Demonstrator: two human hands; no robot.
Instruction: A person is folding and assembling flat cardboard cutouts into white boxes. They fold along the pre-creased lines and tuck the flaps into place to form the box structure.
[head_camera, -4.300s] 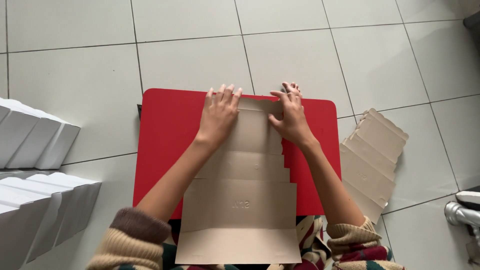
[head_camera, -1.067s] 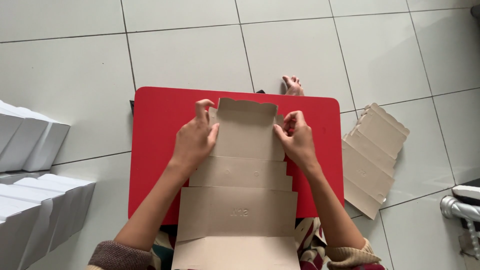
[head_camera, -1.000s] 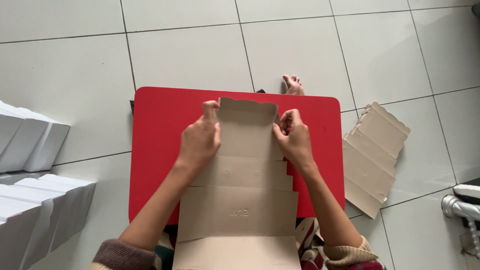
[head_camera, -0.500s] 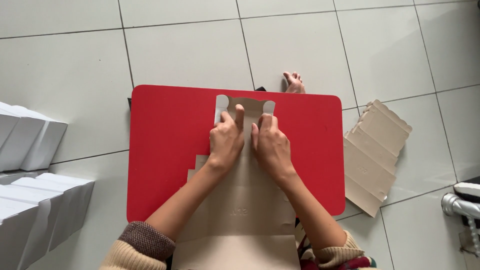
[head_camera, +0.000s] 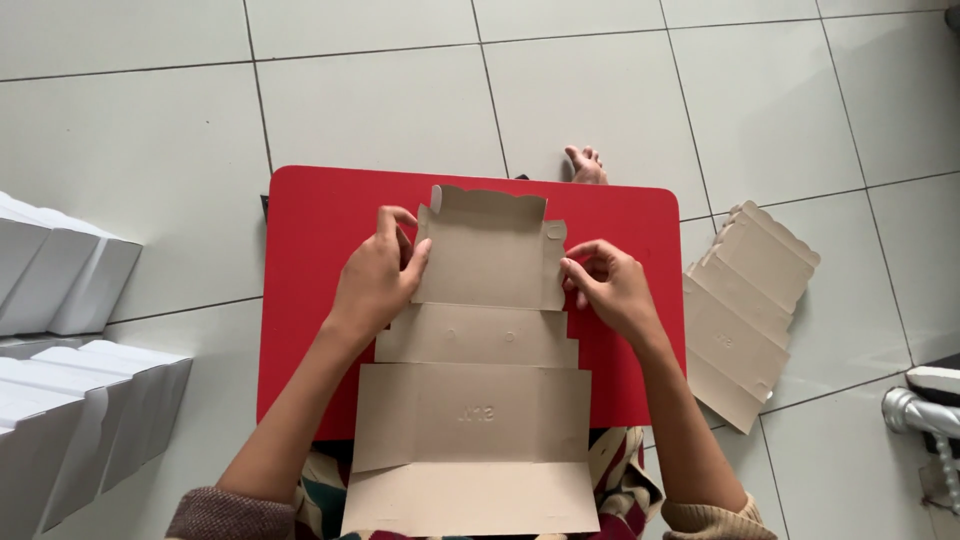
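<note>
A flat brown cardboard box blank (head_camera: 480, 400) lies lengthwise on a small red table (head_camera: 310, 240), its near end hanging over my lap. My left hand (head_camera: 378, 280) pinches the left side flap of the blank's far panel. At the right edge of that same panel, my right hand (head_camera: 612, 288) holds the small side tab with thumb and fingers. The far panel (head_camera: 490, 255) has a scalloped top edge and lies between the two hands.
A stack of more flat brown blanks (head_camera: 745, 310) lies on the tiled floor right of the table. White folded boxes (head_camera: 70, 400) are piled at the left. A bare foot (head_camera: 585, 165) shows beyond the table's far edge. A metal fitting (head_camera: 925, 410) sits at far right.
Half a second ago both hands pressed together on the middle of the far panel. They have since moved apart to its left and right edges, and the panel lies unfolded flat.
</note>
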